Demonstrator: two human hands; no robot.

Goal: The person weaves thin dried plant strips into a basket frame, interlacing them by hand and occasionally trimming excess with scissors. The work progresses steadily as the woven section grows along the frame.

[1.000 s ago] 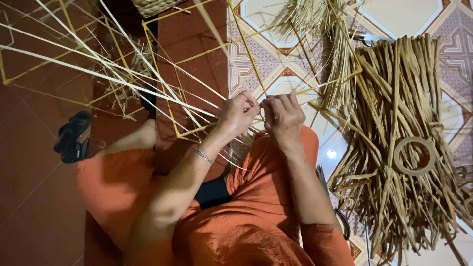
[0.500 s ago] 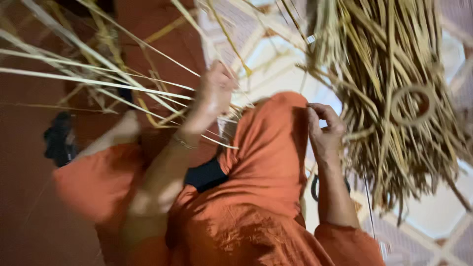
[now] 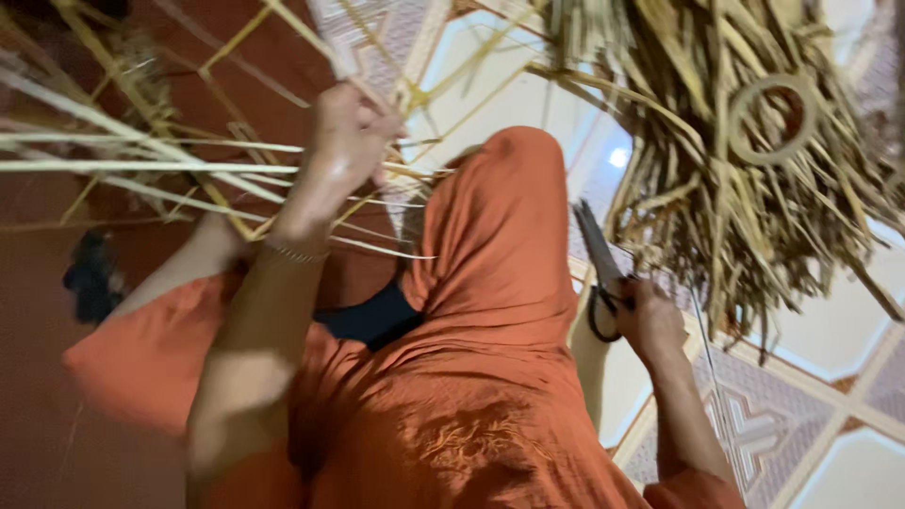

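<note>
A heap of dry straw strips, with a woven ring lying on it, covers the tiled floor at upper right, beyond the bent knee in orange cloth. The left hand, arm raised and wrist bent, is clenched around a fan of long pale strips spreading to the left. The right hand, low beside the knee, grasps the black handles of scissors, blades pointing up toward the heap.

My clothes are bright orange with a small stitched pattern, and a dark blue bit shows in the middle. The straw strips at the upper right are yellow-tan. The scissors have grey blades and black handles, and the floor tiles are white with reddish-brown patterned edges.
</note>
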